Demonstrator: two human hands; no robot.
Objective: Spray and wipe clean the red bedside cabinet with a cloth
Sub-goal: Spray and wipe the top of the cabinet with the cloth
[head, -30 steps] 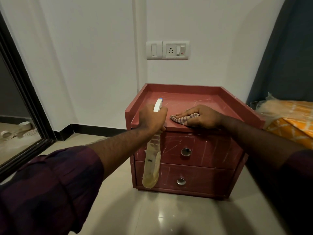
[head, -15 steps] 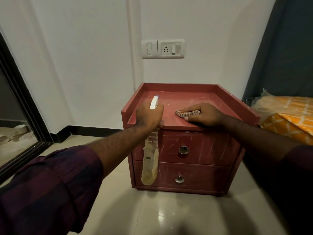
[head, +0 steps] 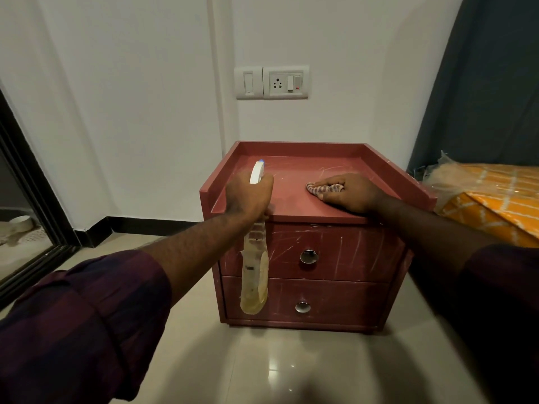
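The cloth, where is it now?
Head view: the cloth lies right of centre on the red cabinet top, gripped under the right hand; the left hand holds the spray bottle.

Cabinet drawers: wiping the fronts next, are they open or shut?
Shut. The upper drawer and lower drawer both sit flush with the red cabinet.
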